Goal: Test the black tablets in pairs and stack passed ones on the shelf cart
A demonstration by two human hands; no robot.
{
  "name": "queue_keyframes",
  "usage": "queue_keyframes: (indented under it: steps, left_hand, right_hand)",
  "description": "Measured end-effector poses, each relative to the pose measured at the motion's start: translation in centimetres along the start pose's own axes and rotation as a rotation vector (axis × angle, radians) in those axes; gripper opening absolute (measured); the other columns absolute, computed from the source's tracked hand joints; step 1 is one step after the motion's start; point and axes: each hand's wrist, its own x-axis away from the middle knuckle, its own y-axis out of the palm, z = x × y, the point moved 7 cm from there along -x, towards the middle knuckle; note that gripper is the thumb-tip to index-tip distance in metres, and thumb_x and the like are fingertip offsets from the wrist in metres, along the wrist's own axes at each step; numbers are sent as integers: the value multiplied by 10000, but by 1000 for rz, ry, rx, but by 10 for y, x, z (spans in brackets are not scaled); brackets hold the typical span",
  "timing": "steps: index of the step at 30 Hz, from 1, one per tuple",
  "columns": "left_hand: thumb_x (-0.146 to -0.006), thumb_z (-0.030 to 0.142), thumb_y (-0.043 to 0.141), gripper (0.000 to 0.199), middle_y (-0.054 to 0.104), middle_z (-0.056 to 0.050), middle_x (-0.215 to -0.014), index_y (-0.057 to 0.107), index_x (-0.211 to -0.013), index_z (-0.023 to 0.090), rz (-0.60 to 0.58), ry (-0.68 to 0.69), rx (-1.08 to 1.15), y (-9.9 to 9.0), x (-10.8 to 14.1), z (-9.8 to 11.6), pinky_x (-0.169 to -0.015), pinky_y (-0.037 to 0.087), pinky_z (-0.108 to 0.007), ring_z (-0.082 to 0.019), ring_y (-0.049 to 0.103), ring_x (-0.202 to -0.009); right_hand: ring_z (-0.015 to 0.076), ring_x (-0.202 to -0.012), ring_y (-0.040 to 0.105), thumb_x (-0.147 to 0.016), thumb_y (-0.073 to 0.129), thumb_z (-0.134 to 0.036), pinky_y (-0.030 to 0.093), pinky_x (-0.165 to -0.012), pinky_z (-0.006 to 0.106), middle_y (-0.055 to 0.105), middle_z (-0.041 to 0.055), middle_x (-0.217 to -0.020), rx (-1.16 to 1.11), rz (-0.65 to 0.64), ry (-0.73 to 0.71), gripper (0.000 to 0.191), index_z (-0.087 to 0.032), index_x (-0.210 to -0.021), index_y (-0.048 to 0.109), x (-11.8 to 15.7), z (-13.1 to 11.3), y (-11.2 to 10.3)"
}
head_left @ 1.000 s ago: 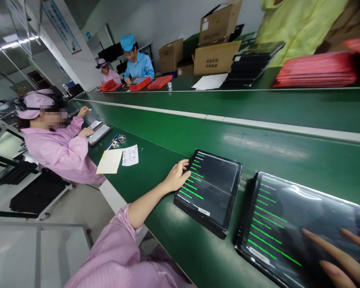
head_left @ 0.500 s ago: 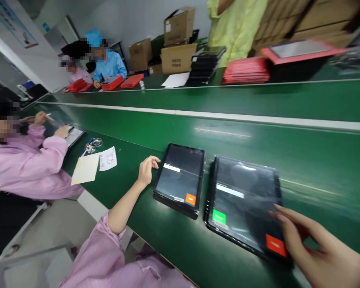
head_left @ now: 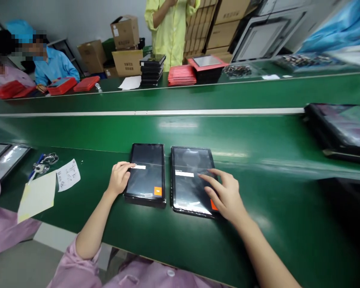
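Two dark tablets lie side by side on the green workbench (head_left: pixel 150 236). The left tablet (head_left: pixel 148 180) sits atop a thick dark stack and shows a white bar and an orange square. My left hand (head_left: pixel 119 179) rests at its left edge, its index fingertip at the white bar, gripping nothing. The right tablet (head_left: pixel 187 192) shows a white bar and an orange-red square, partly covered by my right hand (head_left: pixel 223 192). That hand is over its right half, fingers stretched and apart, holding nothing; whether the fingertips touch the glass I cannot tell.
Left of me lie a yellowish sheet (head_left: pixel 39 196), a handwritten note (head_left: pixel 68 175) and keys (head_left: pixel 42 167). Dark stacked devices (head_left: pixel 342 132) stand at right. Across a raised ledge are red trays (head_left: pixel 181 76) and a black stack (head_left: pixel 152 70). Other people stand or sit around the bench.
The view has swung right. My left hand has come onto the left tablet, and my right hand has moved inward over the right one. The right tablet's green square no longer shows.
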Motion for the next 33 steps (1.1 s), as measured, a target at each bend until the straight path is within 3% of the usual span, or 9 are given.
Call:
queue_keyframes:
  steps: [4,10,14,19,22,26,29,33]
  left_hand:
    - [-1030,525,231,527,683,-84,-1237,642,-1172,227,51,-10,57,-5,-1,-2,-1030,420,-456,-274,567,-1181]
    - [-1032,515,242,501,601,-114,-1328,591,-1229,213,93,-72,83,5,-7,-16,-1095,398,-452,-268,523,-1272]
    - [-1031,528,227,530,557,-130,-1381,572,-1259,196,96,-107,71,9,-28,-31,-1146,359,-450,-260,476,-1335]
    - [-1022,533,279,535,508,-131,-1462,539,-1338,190,-126,22,-12,19,-75,-29,-1173,320,-460,-255,434,-1384]
    - [-1022,517,305,526,459,-116,-1524,480,-1418,219,-269,14,-145,29,-104,-26,-1193,217,-579,-289,365,-1436]
    - [-1037,486,298,472,519,-77,-1485,474,-1424,281,-436,45,-185,51,-129,-8,-1184,116,-662,-273,441,-1387]
    - [-1032,499,321,489,529,-81,-1476,476,-1432,262,-483,125,-174,67,-136,10,-1191,156,-634,-273,468,-1368]
    - [-1020,471,365,514,542,-128,-1457,516,-1415,180,-474,157,-176,75,-137,20,-1149,338,-483,-279,504,-1336]
  right_hand:
    - [400,-1226,425,-984,411,-460,376,-958,629,423,120,-1443,64,-77,52,385,-373,-1263,661,4,4,9]
    - [432,-1301,343,-961,448,-508,212,-1073,732,327,86,-1530,48,-146,37,413,-424,-1330,611,5,4,19]
    - [435,-1327,327,-968,433,-544,154,-1078,763,312,81,-1541,41,-169,61,415,-426,-1321,617,0,6,25]
    - [396,-1382,317,-982,318,-630,181,-1127,706,343,91,-1524,-166,-49,163,525,-390,-1381,561,-17,39,27]
    - [344,-1402,342,-983,208,-665,227,-1172,629,420,109,-1480,-434,61,295,632,-317,-1393,540,-34,77,37]
    - [296,-1393,405,-960,189,-712,269,-1198,528,500,97,-1458,-623,125,359,683,-296,-1378,535,-62,110,58]
    - [296,-1320,494,-949,232,-724,315,-1173,508,567,100,-1396,-711,108,362,694,-270,-1367,549,-76,119,68]
    - [292,-1218,567,-945,278,-728,370,-1124,504,627,104,-1288,-690,58,333,683,-252,-1323,590,-79,117,69]
